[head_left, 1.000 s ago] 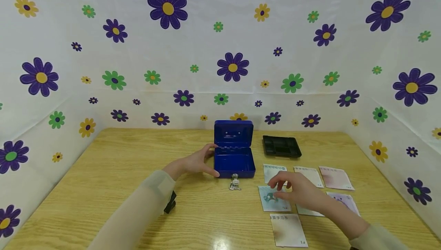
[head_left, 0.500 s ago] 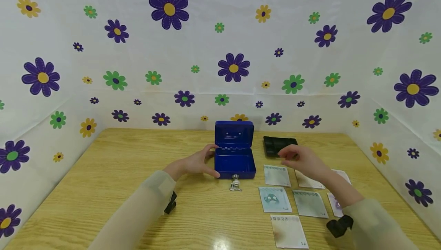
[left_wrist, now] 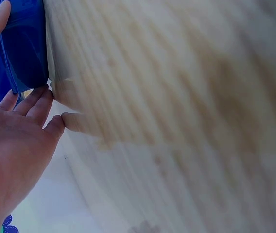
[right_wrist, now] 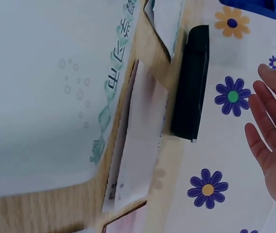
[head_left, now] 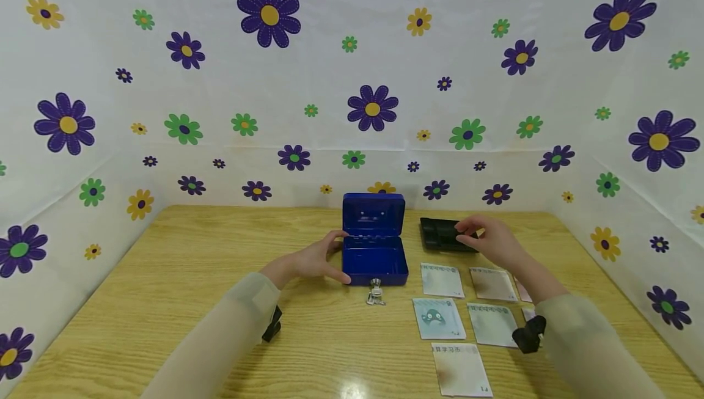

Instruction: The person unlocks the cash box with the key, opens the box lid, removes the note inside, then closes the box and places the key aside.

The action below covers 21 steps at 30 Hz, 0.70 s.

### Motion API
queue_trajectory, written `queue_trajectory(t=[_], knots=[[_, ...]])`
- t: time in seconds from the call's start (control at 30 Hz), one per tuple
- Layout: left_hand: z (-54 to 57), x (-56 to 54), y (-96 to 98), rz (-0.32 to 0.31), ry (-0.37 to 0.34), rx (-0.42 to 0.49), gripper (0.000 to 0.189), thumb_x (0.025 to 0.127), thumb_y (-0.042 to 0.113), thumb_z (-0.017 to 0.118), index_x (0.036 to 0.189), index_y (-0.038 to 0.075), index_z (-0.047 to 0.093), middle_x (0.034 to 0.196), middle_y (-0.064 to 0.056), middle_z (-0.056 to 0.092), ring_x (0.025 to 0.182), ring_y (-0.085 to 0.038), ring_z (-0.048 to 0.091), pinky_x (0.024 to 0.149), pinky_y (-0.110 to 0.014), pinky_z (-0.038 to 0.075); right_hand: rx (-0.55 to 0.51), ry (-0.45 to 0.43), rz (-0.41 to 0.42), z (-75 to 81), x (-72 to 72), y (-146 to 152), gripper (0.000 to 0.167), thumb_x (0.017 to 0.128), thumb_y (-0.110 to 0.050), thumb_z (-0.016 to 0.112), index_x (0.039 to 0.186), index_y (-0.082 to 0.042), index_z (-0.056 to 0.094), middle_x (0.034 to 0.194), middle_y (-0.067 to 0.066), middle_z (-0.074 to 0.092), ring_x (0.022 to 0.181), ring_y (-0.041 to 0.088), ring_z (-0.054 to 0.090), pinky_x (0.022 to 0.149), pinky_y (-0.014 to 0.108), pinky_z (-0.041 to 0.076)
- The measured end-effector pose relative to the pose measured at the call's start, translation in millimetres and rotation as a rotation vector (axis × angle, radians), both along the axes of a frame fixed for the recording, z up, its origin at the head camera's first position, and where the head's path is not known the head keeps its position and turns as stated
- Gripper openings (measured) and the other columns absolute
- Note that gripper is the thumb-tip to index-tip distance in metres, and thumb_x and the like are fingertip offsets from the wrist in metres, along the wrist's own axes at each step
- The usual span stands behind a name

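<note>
A blue metal cash box stands with its lid up at the middle of the table. My left hand holds its left side, thumb at the front corner and fingers at the rear. In the left wrist view the fingertips touch the box wall. Keys hang at the lock in front. My right hand hovers over the right end of a black compartment tray, partly covering it in the head view. The right wrist view shows this hand holding nothing, with its fingers apart from the tray.
Several play banknotes lie in rows at the right, among them a teal one, a grey-green one and a pale one. The right forearm covers some of them. A flowered white cloth encloses the table's back and sides.
My right hand has risen from above the banknotes, moving away from me to the black tray and slightly right. My left hand has stayed at the cash box.
</note>
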<state>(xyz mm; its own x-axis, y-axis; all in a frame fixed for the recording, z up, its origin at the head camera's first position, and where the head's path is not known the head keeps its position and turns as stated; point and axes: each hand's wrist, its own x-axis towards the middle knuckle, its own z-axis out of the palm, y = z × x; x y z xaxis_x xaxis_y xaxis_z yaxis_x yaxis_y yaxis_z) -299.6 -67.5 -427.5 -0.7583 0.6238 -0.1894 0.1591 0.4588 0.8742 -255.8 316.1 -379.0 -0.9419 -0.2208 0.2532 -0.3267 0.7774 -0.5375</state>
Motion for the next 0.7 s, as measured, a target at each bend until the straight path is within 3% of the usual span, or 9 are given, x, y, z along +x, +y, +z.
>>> queue_trajectory(t=[0.4, 0.7], knots=[[0.8, -0.8, -0.3, 0.000, 0.011, 0.002, 0.094, 0.080, 0.018, 0.083, 0.149, 0.015, 0.019, 0.154, -0.017, 0.027, 0.143, -0.029, 0.023, 0.115, -0.047, 0.016, 0.021, -0.039, -0.040, -16.3, -17.6, 8, 0.022, 0.092, -0.006, 0.067, 0.111, 0.006, 0.065, 0.105, 0.020, 0.065, 0.094, 0.035, 0.059, 0.084, 0.052, 0.047], [1.6, -0.2, -0.4, -0.015, 0.014, 0.008, 0.093, 0.080, 0.017, 0.082, 0.149, 0.013, 0.019, 0.155, -0.019, 0.025, 0.144, -0.031, 0.021, 0.115, -0.047, 0.017, 0.035, -0.094, -0.067, -27.3, -24.7, 9, 0.023, 0.092, -0.007, 0.067, 0.112, 0.006, 0.065, 0.105, 0.020, 0.065, 0.097, 0.037, 0.058, 0.089, 0.054, 0.046]])
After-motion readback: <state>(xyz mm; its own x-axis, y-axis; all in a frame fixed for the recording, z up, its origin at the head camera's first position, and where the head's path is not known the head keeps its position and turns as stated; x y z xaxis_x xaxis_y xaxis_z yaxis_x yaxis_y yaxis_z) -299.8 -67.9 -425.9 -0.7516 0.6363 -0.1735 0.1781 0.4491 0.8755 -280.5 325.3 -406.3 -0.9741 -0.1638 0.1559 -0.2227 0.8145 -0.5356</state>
